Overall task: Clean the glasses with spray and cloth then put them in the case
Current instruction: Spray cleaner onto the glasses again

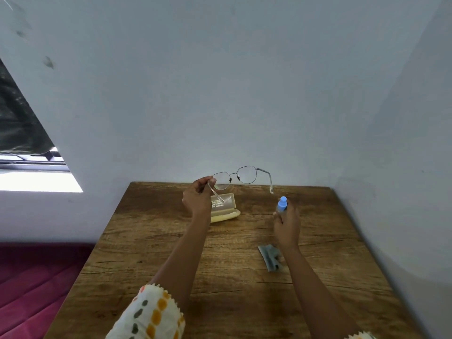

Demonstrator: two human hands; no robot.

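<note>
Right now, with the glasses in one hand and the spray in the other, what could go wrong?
The left hand pinches the glasses at one end only, so they could twist or slip onto the table. The spray bottle in the right hand sits below and beside the lenses; mist may miss and wet the open case. The cloth lies under the right forearm, which might drag it.
</note>
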